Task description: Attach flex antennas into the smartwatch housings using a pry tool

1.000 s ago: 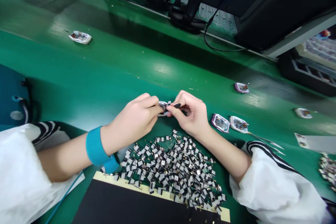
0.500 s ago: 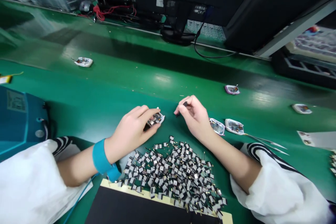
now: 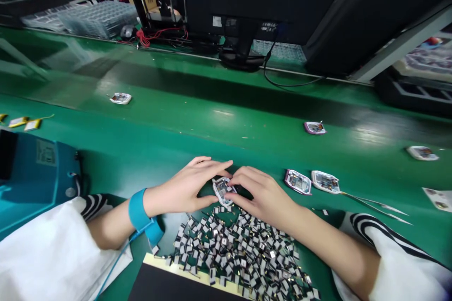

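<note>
An open white device casing with a circuit board inside (image 3: pixel 222 192) lies between my two hands, just beyond the pile of small parts. My left hand (image 3: pixel 189 186) curves around its left side, thumb at the near edge and fingers over the far edge. From the right, my right hand (image 3: pixel 263 190) has its thumb and fingertips closed on the casing's right side. Whether a small black part is also between those fingers is hidden. Close in front spreads a heap of small grey-and-black parts with thin leads (image 3: pixel 240 249).
Right of my hands lie a pink-rimmed open casing (image 3: pixel 298 182) and a white one with trailing strips (image 3: pixel 325 182). More casings stand farther off (image 3: pixel 120 99). A blue machine (image 3: pixel 38 164) is at left, a monitor stand (image 3: pixel 242 56) behind, a black board (image 3: pixel 169 284) in front.
My right hand has moved left and nearer, from holding a small black part apart to touching the casing. The casing has shifted right and nearer, and my left fingers have spread. The view has tilted.
</note>
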A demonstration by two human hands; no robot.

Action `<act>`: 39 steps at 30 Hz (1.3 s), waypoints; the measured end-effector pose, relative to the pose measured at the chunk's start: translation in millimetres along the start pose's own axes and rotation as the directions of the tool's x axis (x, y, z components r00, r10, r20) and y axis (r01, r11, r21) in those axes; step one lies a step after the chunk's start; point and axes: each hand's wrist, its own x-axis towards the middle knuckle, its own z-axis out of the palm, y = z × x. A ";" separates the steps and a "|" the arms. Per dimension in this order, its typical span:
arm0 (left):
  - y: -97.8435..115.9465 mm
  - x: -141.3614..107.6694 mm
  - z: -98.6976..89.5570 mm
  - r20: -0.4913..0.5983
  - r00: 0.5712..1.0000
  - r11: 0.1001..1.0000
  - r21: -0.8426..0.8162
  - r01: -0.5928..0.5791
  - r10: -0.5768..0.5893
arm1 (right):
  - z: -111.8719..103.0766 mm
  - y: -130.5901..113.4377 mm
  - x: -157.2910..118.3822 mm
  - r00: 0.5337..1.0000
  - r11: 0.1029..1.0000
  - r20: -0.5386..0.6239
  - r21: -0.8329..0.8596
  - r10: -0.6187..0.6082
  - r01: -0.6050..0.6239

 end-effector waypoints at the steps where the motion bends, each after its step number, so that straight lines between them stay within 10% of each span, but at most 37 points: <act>1: -1.0 0.2 1.0 -0.013 1.000 1.000 -0.005 0.002 -0.002 | 1.2 0.2 0.2 1.000 0.999 -0.004 -0.027 -0.018 0.018; 11: 11.2 -0.1 1.6 -0.270 0.963 0.999 0.032 0.029 -0.019 | 1.5 5.8 8.4 0.994 0.997 -0.085 -0.027 0.070 -0.073; 16: 15.6 -0.6 4.8 -0.163 0.969 0.973 0.162 -0.162 0.188 | -21.9 18.8 15.7 0.973 0.982 0.230 0.186 -0.003 -0.041; 19: 11.9 -0.2 2.7 -0.142 0.982 0.981 0.166 -0.102 0.126 | -23.9 27.0 19.3 0.936 0.979 0.350 0.200 -0.025 -0.049; 27: 4.2 1.8 -0.9 -0.302 0.950 0.974 0.228 -0.008 0.078 | 5.8 22.6 31.9 0.994 0.998 0.083 -0.001 0.068 -0.069; 39: 8.3 0.1 -0.1 -0.252 0.954 0.900 0.434 -0.041 0.165 | 7.3 22.1 27.1 0.998 0.996 0.032 0.058 0.061 -0.063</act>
